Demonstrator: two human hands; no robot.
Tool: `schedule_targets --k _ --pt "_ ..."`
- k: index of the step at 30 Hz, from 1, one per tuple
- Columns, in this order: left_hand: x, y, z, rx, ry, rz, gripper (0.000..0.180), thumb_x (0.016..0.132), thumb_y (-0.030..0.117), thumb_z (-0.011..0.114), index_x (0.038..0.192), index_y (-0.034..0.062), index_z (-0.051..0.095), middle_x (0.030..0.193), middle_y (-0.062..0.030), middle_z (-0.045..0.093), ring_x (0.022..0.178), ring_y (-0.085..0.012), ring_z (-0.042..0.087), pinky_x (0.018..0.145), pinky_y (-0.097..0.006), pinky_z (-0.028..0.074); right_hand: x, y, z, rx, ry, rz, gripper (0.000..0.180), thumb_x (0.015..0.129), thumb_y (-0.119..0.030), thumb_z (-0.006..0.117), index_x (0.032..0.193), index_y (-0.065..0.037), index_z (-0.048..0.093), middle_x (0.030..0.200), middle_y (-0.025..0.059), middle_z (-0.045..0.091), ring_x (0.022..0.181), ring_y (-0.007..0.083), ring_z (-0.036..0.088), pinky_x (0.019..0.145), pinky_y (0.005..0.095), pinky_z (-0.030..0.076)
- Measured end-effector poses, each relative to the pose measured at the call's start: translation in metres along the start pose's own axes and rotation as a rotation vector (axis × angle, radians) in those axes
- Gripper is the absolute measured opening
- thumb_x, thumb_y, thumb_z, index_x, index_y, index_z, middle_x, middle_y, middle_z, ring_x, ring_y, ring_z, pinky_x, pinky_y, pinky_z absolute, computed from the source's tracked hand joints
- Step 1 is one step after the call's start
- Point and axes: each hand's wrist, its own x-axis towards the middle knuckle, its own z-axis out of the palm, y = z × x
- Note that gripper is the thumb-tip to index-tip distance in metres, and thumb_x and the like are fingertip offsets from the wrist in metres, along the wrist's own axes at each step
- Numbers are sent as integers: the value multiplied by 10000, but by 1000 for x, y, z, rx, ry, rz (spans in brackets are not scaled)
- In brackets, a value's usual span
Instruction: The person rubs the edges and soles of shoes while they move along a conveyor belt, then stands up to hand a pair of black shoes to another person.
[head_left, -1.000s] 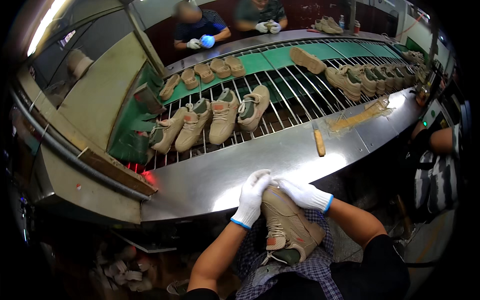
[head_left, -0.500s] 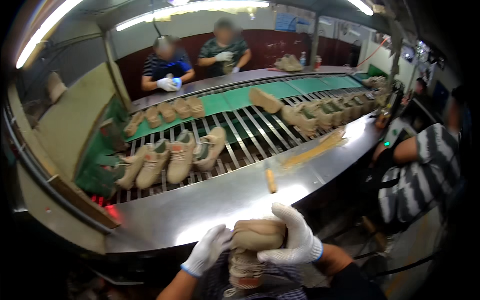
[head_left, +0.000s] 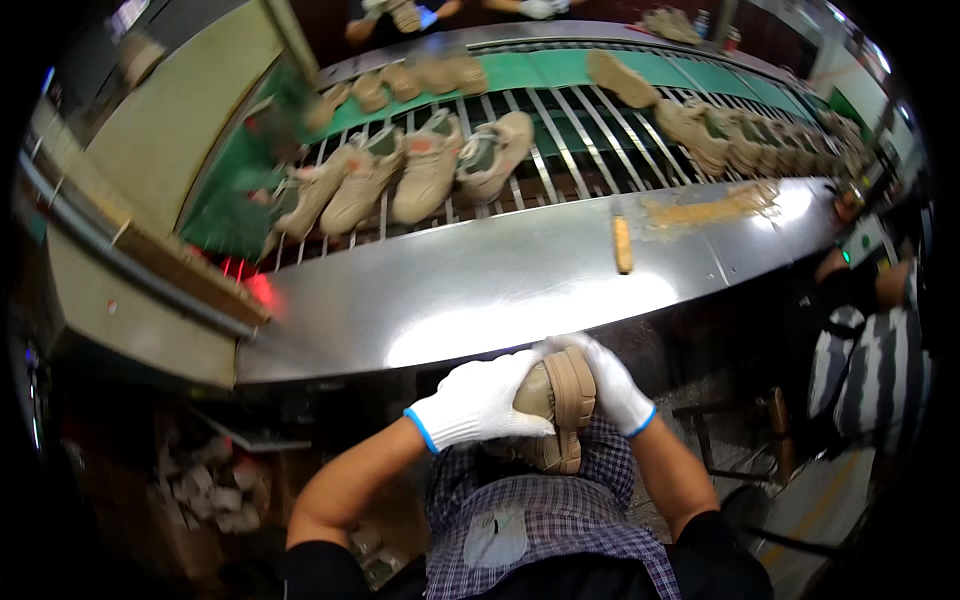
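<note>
A beige shoe (head_left: pixel 571 405) is held over my lap, its thick sole turned toward the right. My left hand (head_left: pixel 482 402), in a white knit glove with a blue cuff, is closed round the shoe's upper, thumb lying across it. From the other side my right hand (head_left: pixel 610 382), gloved the same way, grips the shoe by the sole and its far end; some of its fingers are hidden behind the shoe. Below the shoe is a checked apron (head_left: pixel 545 520).
A metal ledge (head_left: pixel 480 285) lies ahead, with a wooden-handled tool (head_left: pixel 622 246) on it. Beyond, a roller conveyor (head_left: pixel 560 180) carries several beige shoes (head_left: pixel 430 170) and soles (head_left: pixel 400 82). A co-worker's striped clothing (head_left: pixel 880 370) shows at the right; gloved co-workers stand across the conveyor.
The shoe has turned from toe-up to sole facing right. My left hand has moved in from beside the shoe and closed on it. The view has tilted downward.
</note>
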Motion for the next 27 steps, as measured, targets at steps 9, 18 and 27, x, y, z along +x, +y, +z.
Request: schedule_targets --k 9,18,27 --pt "-5 -22 5 -8 134 103 987 733 603 914 1460 43 553 1305 -212 706 1197 -364 708 1026 -419 572 -26 -65 -51 -572 -180 -18 330 997 -239 639 1254 -65 748 1357 170 705 1256 322 675 1115 449 527" --pt "14 -93 49 -536 452 229 301 1027 251 654 1124 -6 780 1041 -149 800 920 -223 769 873 -333 606 -118 25 -1 -282 18 -231 123 893 -166 725 961 -78 778 1569 203 506 1424 352 508 1190 457 417" --pt "96 -27 82 -912 850 376 255 1064 211 656 1102 -28 736 1100 -184 749 988 -221 720 904 -347 583 -72 -57 35 -860 -126 -454 727 688 -357 1014 1172 -54 564 1142 146 613 1098 302 633 920 429 559"
